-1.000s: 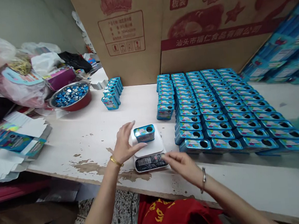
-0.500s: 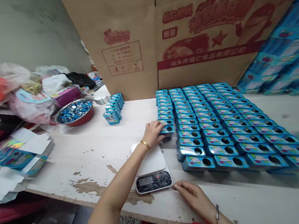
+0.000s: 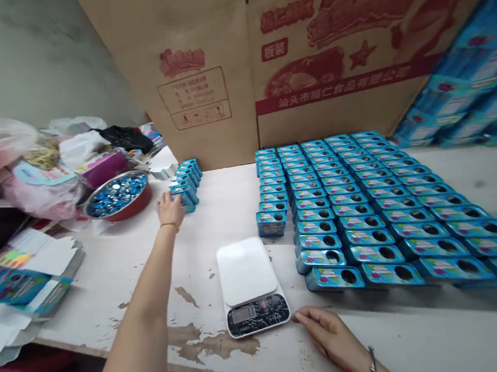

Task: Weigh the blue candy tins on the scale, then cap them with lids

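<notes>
Worn white bench, grey wall

Head view. Main lot: blue tins, right of bench, five columns, one shorter; by judgement, the share done, and the greater one. Small lot: one short row of like tins, left, before the carton; by judgement, the share left. Left hand: fingers at small lot's front tin; whether closed on it, cannot tell. Right hand: half curled, fingertips just beside scale; whether pinching anything, cannot tell. Bench: paint flaked, near edge. Far left: bowl, shiny pieces within; bags; flat boxes
</notes>
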A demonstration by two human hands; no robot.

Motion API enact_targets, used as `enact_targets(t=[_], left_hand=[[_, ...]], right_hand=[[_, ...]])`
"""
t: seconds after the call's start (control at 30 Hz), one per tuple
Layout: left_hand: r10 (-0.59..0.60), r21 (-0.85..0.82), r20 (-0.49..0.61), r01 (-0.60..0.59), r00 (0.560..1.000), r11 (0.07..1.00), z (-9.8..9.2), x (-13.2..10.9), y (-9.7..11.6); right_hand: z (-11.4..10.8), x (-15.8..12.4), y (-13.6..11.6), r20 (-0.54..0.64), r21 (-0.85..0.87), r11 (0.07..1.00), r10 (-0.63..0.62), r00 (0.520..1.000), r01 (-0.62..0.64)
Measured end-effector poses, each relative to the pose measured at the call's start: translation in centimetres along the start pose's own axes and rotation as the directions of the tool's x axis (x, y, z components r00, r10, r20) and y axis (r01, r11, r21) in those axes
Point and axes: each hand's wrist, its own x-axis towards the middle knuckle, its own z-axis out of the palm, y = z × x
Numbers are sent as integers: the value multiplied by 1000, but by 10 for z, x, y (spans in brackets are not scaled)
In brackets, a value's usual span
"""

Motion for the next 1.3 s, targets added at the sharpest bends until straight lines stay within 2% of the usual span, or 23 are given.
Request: enact_targets(t=[0.13,0.27,0.33,0.4,0.5,0.6,0.7,0.73,0.8,0.87,0.97,1.03,1.1,1.17,1.3], left_hand=[[188,-67,61,-184,980,981,-15,-4,-2],[286,-87,133,-276,949,957,-50,-21,16],[359,-99,169,-347,918,933,-77,-41,39],[457,-163,210,-430,864,888,-104,-66,71],[520,-306,282,-438,806,845,-131,-103,124],[568,-381,332,-444,753,811,-134,-124,162],[581,-337,382,-477,719,812,-127,-129,174],[580,-325,384,-483,719,813,-126,-129,174],[574,-334,338,-475,746,814,-126,-129,166],[528,-382,238,-422,815,822,-128,-133,151],[321,-478,123,-227,939,849,-128,-151,121],[152,-521,148,-53,977,852,-120,-171,99],[32,-529,227,95,973,843,-109,-195,79],[-36,-519,301,195,953,832,-96,-220,65],[-97,-510,364,286,926,811,-76,-261,53]], right_hand=[[1,0,-10,-31,30,999,-14,999,15],[-1,-2,-15,-44,29,999,-44,998,46],[-2,-4,-15,-44,29,999,-41,998,42],[-3,-5,-16,-42,34,999,-30,999,31],[-5,-7,-16,-30,60,998,5,1000,-3],[-8,-9,-18,-3,84,996,37,999,-36],[-10,-16,-21,-6,206,976,79,997,-76],[-11,-20,-23,-12,267,960,92,996,-85],[-11,-30,-25,-12,414,904,128,992,-112],[-11,-42,-28,11,536,829,180,984,-158],[-9,-59,-30,81,625,737,265,961,-256],[-7,-67,-33,122,580,758,281,952,-298],[-5,-71,-37,158,510,798,280,947,-321],[-3,-70,-43,161,447,843,254,954,-300],[-2,-59,-63,93,299,934,177,980,-197]])
